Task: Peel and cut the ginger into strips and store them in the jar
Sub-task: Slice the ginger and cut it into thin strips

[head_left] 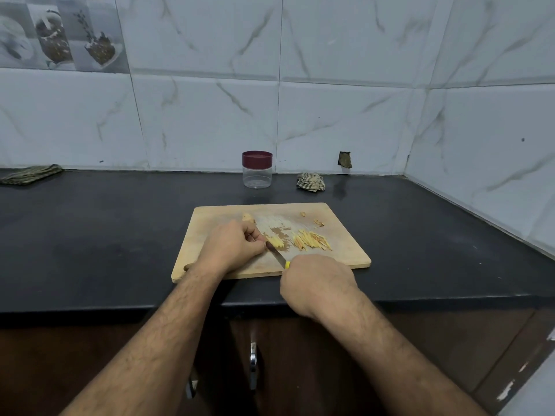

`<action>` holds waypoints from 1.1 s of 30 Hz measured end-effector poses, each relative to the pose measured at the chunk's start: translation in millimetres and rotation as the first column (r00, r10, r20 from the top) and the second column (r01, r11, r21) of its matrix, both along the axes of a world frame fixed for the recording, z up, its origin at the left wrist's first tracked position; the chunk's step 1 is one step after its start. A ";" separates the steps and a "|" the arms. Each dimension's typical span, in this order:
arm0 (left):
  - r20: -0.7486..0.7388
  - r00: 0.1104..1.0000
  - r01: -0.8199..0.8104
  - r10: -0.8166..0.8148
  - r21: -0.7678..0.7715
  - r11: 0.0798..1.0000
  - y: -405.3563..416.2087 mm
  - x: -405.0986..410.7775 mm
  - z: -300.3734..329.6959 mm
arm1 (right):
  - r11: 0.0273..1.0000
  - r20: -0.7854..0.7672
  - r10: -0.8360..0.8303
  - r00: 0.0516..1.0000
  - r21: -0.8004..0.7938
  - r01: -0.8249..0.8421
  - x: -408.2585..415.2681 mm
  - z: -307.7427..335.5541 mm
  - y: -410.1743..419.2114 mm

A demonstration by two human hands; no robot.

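A wooden cutting board (210, 219) lies on the black counter. My left hand (232, 247) holds down a small pale ginger piece (275, 242) with curled fingers. My right hand (315, 280) grips the yellow handle of a knife (277, 257), whose blade runs up-left against the ginger beside my left fingertips. A loose heap of cut ginger strips (312, 240) lies to the right of the blade. Another ginger chunk (247, 218) sits behind my left hand. A clear jar (257, 175) with a maroon lid on it stands upright behind the board.
Brown peel scraps (318, 222) lie at the board's far right. A crumpled cloth (310, 182) sits right of the jar and a folded cloth (30, 175) at far left. Tiled walls close off the back and right. Cabinet handles (253, 364) hang below the counter edge.
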State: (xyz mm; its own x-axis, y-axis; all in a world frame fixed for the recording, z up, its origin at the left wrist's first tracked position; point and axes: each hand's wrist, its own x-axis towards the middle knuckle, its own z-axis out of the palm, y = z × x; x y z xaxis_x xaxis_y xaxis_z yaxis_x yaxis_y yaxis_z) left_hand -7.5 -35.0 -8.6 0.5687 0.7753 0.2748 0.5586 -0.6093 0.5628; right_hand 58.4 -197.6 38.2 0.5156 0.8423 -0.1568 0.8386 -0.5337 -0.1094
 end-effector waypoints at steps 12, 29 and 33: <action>0.012 1.000 0.000 0.000 0.000 1.000 -2.6 -0.8 1.1 | 0.996 -0.072 -0.043 0.996 0.070 0.048 3.7 -6.6 -11.1; 0.015 1.000 0.006 -0.006 -0.031 0.999 3.1 -2.1 -0.9 | 0.996 -0.098 -0.066 0.993 0.060 0.072 6.1 -4.9 -21.6; 0.057 0.998 0.004 -0.001 -0.052 0.999 2.5 -1.9 -0.5 | 0.993 -0.098 -0.074 0.992 0.083 0.083 6.2 -4.7 -19.5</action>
